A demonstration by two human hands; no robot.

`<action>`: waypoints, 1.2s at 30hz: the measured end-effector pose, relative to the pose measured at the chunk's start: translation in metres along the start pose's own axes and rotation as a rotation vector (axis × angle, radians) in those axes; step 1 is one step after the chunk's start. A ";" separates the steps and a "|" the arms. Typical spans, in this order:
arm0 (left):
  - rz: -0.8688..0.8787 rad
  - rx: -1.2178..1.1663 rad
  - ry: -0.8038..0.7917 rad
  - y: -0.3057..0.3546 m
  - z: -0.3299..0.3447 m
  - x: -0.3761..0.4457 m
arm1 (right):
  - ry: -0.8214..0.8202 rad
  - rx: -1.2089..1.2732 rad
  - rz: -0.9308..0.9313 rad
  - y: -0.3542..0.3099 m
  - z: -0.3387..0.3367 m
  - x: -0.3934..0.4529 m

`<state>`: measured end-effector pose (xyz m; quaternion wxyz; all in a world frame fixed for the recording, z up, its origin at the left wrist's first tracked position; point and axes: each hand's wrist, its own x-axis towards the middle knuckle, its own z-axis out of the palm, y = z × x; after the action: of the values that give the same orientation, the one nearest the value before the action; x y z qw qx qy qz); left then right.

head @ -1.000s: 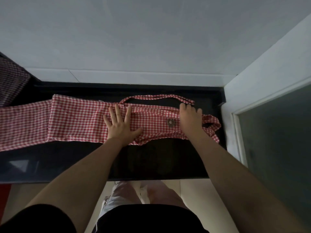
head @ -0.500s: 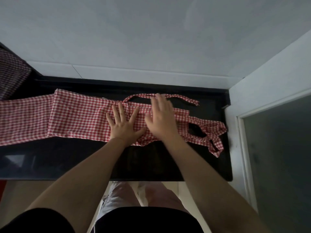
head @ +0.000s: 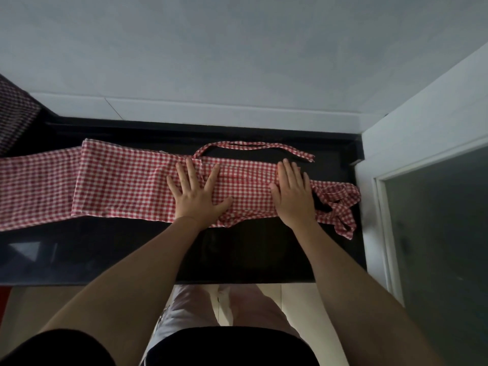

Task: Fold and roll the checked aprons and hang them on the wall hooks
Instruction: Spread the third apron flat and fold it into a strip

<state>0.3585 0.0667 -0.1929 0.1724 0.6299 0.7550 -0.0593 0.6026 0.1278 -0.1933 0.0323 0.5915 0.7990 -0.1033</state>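
A red-and-white checked apron (head: 124,180) lies folded into a long strip across the black counter (head: 237,254). Its neck strap (head: 253,147) loops along the far edge and its ties (head: 340,207) bunch at the right end. My left hand (head: 196,194) presses flat on the middle of the strip with fingers spread. My right hand (head: 291,195) lies flat on the strip's right part, just left of the ties. More checked cloth (head: 34,188) extends to the left under the folded strip.
A dark checked cloth (head: 14,114) hangs at the upper left. A white wall (head: 237,62) rises behind the counter. A white frame with a dark panel (head: 435,220) stands at the right. The tiled floor and my legs show below the counter's front edge.
My right hand has slid rightward along the strip from beside my left hand to near the ties. My left hand has stayed pressed in place.
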 end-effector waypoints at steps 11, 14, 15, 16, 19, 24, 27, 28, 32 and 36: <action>-0.007 0.017 -0.030 0.002 -0.005 -0.001 | -0.623 0.218 0.253 0.014 -0.087 0.047; -0.008 0.022 -0.031 0.003 -0.005 0.000 | -0.670 0.302 0.292 0.027 -0.093 0.045; -0.009 0.026 -0.032 0.002 -0.005 0.000 | -0.654 0.362 0.306 0.031 -0.093 0.044; -0.009 0.030 -0.035 0.003 -0.005 0.000 | -0.647 0.446 0.332 0.036 -0.093 0.043; -0.011 0.038 -0.048 0.003 -0.007 0.000 | -0.630 0.727 0.434 0.041 -0.092 0.037; -0.015 0.044 -0.076 0.009 -0.012 -0.002 | -0.603 0.748 0.489 0.044 -0.096 0.030; -0.026 0.001 -0.058 0.028 -0.019 -0.008 | -0.532 0.718 0.476 0.050 -0.110 0.030; -0.014 -0.041 -0.042 0.037 -0.023 -0.010 | -0.503 0.668 0.466 0.054 -0.117 0.032; 0.030 -0.268 0.063 0.051 -0.035 -0.012 | -0.530 0.340 0.399 0.045 -0.154 0.044; -0.130 -0.606 0.076 0.044 -0.053 -0.008 | -0.578 0.184 0.294 -0.008 -0.179 0.050</action>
<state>0.3922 0.0839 -0.1346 0.3198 0.5020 0.7828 0.1814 0.5925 0.2086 -0.0264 0.2185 0.6469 0.6505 -0.3325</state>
